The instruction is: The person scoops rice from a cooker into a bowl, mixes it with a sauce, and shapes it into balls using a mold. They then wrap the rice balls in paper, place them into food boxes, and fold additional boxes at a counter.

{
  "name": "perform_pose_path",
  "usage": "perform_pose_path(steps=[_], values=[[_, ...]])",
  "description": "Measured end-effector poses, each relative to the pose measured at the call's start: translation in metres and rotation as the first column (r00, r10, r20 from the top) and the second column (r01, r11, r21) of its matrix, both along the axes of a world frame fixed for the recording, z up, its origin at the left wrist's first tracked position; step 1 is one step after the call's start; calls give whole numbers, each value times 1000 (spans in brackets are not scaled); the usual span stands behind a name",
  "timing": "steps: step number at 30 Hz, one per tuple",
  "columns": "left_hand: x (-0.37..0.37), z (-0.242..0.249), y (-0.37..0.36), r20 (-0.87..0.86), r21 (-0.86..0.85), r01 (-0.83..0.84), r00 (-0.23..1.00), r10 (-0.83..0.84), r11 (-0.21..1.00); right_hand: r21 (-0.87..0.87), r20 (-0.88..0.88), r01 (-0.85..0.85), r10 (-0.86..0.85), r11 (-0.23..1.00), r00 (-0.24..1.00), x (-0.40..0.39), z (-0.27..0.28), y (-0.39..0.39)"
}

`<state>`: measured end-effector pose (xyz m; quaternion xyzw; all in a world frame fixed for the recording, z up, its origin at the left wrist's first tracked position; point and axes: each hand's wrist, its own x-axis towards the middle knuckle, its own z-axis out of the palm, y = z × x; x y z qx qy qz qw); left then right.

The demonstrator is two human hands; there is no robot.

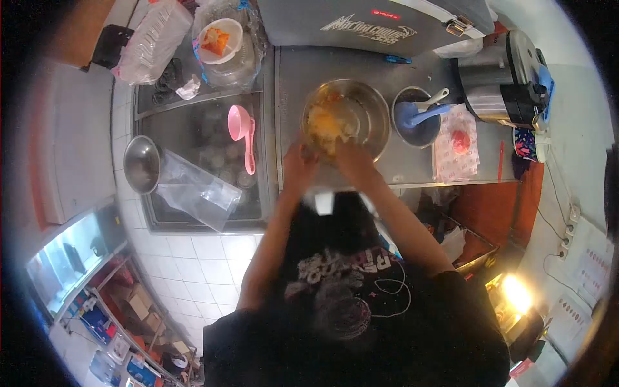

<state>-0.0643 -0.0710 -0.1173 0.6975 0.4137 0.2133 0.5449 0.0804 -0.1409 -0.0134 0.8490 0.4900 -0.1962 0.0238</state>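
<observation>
A round metal bowl (376, 122) stands on the counter in front of me, with a yellow-orange mixture (324, 124) heaped in its left part. At the bowl's near left rim is my left hand (301, 162), blurred, its fingers hard to make out. My right hand (353, 159) reaches over the near rim, fingertips down by the food. Whether either hand pinches some of the mixture does not show. To the right of the bowl stands a metal pot (418, 134) holding a blue ladle (425, 116) and a pale-handled utensil.
Patterned paper sheets (456, 161) bear a small red item (460, 142). A rice cooker (503, 77) stands far right, a grey case (367, 29) behind. Left, over a glass-topped surface, lie a pink scoop (238, 122), a small metal bowl (142, 164) and a plastic bag (196, 190).
</observation>
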Motion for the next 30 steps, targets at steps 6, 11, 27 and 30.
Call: perform_pose_path(steps=[6, 11, 27, 30], values=[[-4, -5, -2, -45, -4, 106, 993, -106, 994, 209, -30, -127, 136, 970, 990, 10, -3, -5], [2, 11, -6, -16, -138, -25, 1000, 23, 990, 130, -43, -257, 265, 958, 963, 19, -17, -14], [3, 12, 5, -50, -40, 67, 996, -69, 997, 29, -131, -301, 302, 953, 944, 27, -13, -48], [5, 24, 4, -11, -169, 43, 999, -46, 985, -129, -258, -239, 200, 962, 945, 39, 1, -26]])
